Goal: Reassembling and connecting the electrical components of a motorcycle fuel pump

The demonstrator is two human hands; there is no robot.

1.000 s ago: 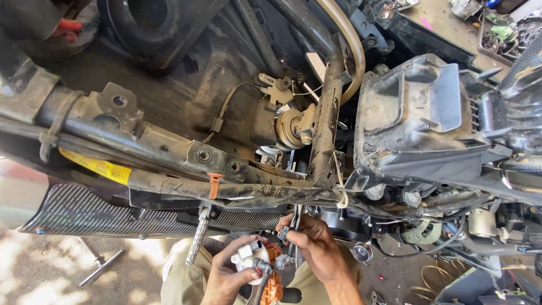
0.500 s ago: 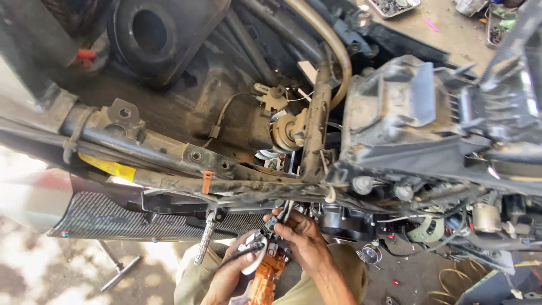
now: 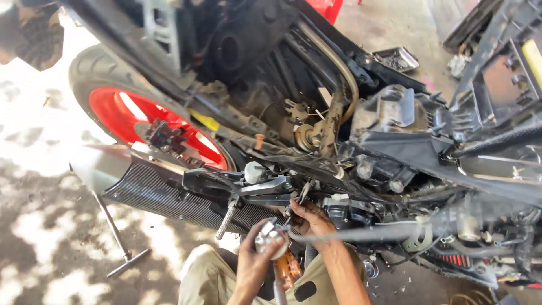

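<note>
A stripped motorcycle (image 3: pixel 350 135) lies across the view with frame, engine and wiring exposed. My left hand (image 3: pixel 255 261) grips a small silver round metal part (image 3: pixel 270 234) near the bottom centre. An orange-handled tool (image 3: pixel 288 268) sits just below it, between my hands. My right hand (image 3: pixel 311 219) reaches up to the underside of the frame, fingers pinched on a small fitting by a thin metal rod (image 3: pixel 303 195). A grey hose or cable (image 3: pixel 361 232) runs right from my right hand.
The carbon-pattern exhaust muffler (image 3: pixel 169 189) and the rear wheel with its red rim (image 3: pixel 127 116) lie at left. A T-handle wrench (image 3: pixel 118 237) lies on the concrete floor. A small tray of parts (image 3: pixel 398 57) sits at the back.
The view has swung left and pulled back, bringing the rear wheel into sight. My hands stay under the frame, with the left hand raised slightly with the silver part.
</note>
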